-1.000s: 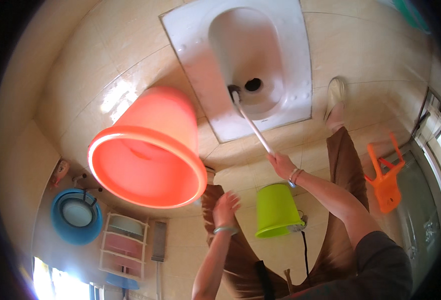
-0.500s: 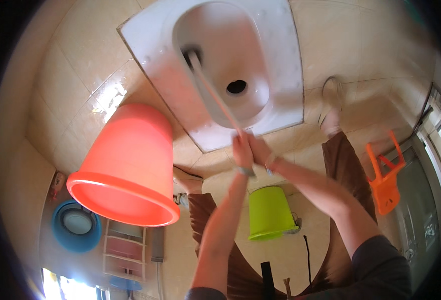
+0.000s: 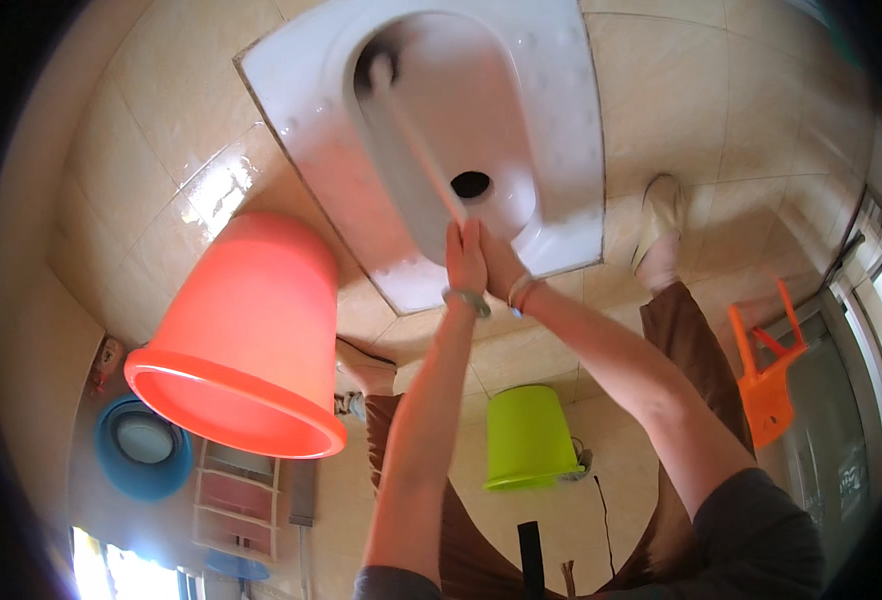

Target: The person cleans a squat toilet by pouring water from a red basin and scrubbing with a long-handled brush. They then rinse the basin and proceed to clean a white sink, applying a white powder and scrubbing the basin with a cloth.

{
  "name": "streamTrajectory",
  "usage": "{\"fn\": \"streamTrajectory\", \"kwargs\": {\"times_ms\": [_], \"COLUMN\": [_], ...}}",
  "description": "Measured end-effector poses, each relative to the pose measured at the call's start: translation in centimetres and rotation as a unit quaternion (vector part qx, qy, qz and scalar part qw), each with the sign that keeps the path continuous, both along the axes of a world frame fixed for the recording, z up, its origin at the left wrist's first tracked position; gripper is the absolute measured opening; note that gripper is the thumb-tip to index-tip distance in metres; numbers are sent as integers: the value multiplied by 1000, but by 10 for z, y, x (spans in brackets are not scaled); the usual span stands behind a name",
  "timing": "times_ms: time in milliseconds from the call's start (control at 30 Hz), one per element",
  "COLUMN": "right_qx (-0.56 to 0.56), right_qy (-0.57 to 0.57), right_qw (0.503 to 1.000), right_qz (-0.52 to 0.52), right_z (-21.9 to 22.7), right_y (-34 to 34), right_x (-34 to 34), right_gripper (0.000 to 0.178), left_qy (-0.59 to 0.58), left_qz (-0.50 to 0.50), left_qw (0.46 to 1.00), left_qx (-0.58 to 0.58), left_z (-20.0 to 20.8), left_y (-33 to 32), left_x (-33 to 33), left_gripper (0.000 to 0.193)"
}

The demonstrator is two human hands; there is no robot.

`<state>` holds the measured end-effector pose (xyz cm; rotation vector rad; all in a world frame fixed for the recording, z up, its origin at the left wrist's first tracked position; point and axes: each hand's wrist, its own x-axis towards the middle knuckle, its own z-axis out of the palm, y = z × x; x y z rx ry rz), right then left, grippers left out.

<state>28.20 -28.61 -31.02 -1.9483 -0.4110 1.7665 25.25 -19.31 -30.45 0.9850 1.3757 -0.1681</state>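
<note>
A long-handled toilet brush (image 3: 416,137), smeared by motion, reaches into the white squat toilet (image 3: 571,150). Its dark head lies against the left inner wall of the basin, toward the far end. My left hand (image 3: 467,262) and my right hand (image 3: 501,262) are pressed together around the near end of the handle, over the basin's near rim. Both are closed on it. Toward the near end of the basin is the dark drain hole (image 3: 470,185).
A large coral-red bucket (image 3: 251,330) stands left of the toilet. Between my legs is a lime-green bucket (image 3: 529,437). An orange plastic stool (image 3: 764,385) is at the right, by a glass door. Blue basins (image 3: 141,480) and a rack (image 3: 236,500) are at lower left.
Both hands have moved forward and slightly left with the brush. Its head has slid along the left wall toward the basin's far end.
</note>
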Motion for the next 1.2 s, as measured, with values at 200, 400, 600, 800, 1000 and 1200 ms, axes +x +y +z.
{"fn": "streamTrajectory", "kwargs": {"times_ms": [200,400,600,800,1000,1200], "right_qx": [-60,-74,-171,-77,-144,-109], "right_qy": [40,-169,-115,-134,-26,-72], "right_qw": [995,983,978,976,978,966], "right_qz": [67,2,-27,-152,151,223], "right_z": [80,-8,67,21,57,159], "right_y": [-107,11,-162,-9,-73,-96], "right_x": [-65,52,-26,32,6,72], "right_gripper": [36,35,45,44,40,55], "left_qy": [158,-6,45,1,51,-7], "left_qz": [29,-68,-123,-215,50,269], "left_qw": [985,998,963,975,992,848], "left_qx": [-61,18,-236,-60,-103,-458], "left_z": [64,-31,28,-9,-5,78], "left_y": [-132,-33,-208,-24,-156,-166], "left_x": [-86,32,-50,36,-48,-5], "left_gripper": [32,36,47,46,60,53]}}
